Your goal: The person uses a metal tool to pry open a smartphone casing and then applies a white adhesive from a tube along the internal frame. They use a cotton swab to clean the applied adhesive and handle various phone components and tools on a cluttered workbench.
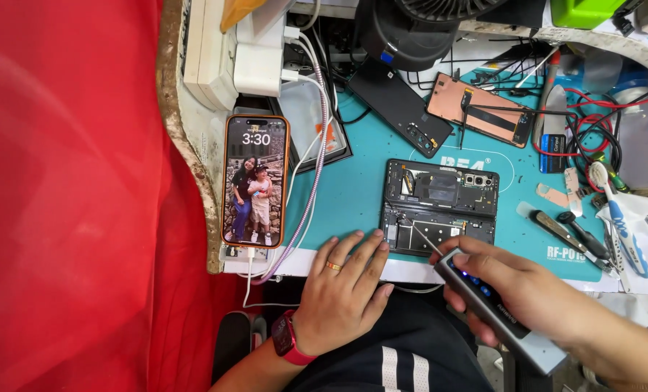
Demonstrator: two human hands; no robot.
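An opened black phone (pixel 440 207) with its insides bared lies on a teal work mat (pixel 353 192). My right hand (pixel 516 287) grips a grey electric screwdriver (pixel 498 308) with blue lights; its thin bit (pixel 427 238) reaches the phone's lower left part. My left hand (pixel 342 290), with a gold ring and a red wrist watch, rests flat at the mat's near edge, fingertips touching the phone's lower left corner. It holds nothing.
A lit phone (pixel 255 181) in an orange case stands charging at the left. A black back cover (pixel 400 107) and a copper-coloured screen panel (pixel 481 109) lie behind. Tweezers, a toothbrush (pixel 620 218), red wires and tools crowd the right. Red cloth fills the left.
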